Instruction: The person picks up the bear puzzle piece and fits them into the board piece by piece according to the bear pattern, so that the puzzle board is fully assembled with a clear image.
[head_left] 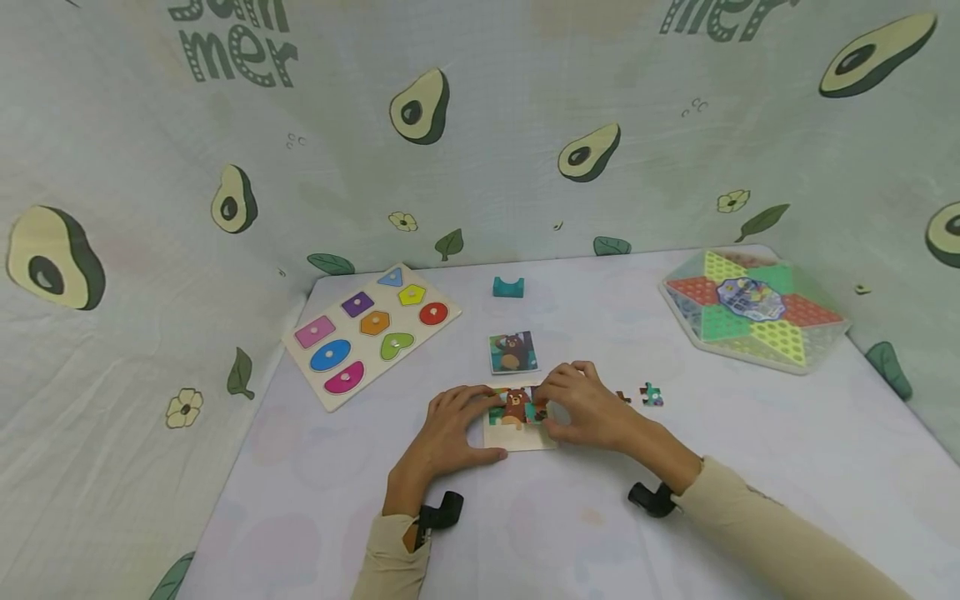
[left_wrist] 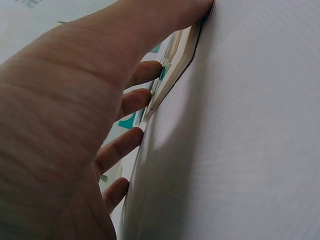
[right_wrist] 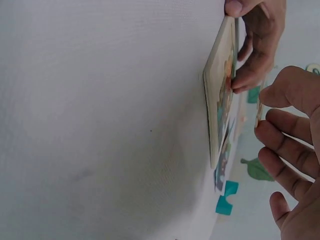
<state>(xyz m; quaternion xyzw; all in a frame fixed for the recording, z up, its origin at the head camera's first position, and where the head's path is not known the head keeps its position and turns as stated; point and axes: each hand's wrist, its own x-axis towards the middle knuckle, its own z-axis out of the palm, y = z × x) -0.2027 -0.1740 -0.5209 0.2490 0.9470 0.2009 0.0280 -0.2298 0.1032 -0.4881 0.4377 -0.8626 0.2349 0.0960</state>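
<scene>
White table (head_left: 300, 492); our spread left hand (head_left: 450, 427) braces pale wooden puzzle (head_left: 525, 439); near it, right hand (head_left: 583, 407) edge-pinches thin piece (right_wrist: 259, 113), likely light, stiff.

The bench (head_left: 300, 517) is carrying a shape board (head_left: 363, 346) frame-left, a box (head_left: 753, 304) frame-right, and a block (head_left: 508, 289), card (head_left: 514, 355), puzzle tray (head_left: 519, 439) and jigsaw pieces (head_left: 652, 396) mid-frame.

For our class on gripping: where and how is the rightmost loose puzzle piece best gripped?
Pinch the rightmost piece by its near and far edges, probably from above: it lies flat, and a brown piece sits close on its left.
</scene>
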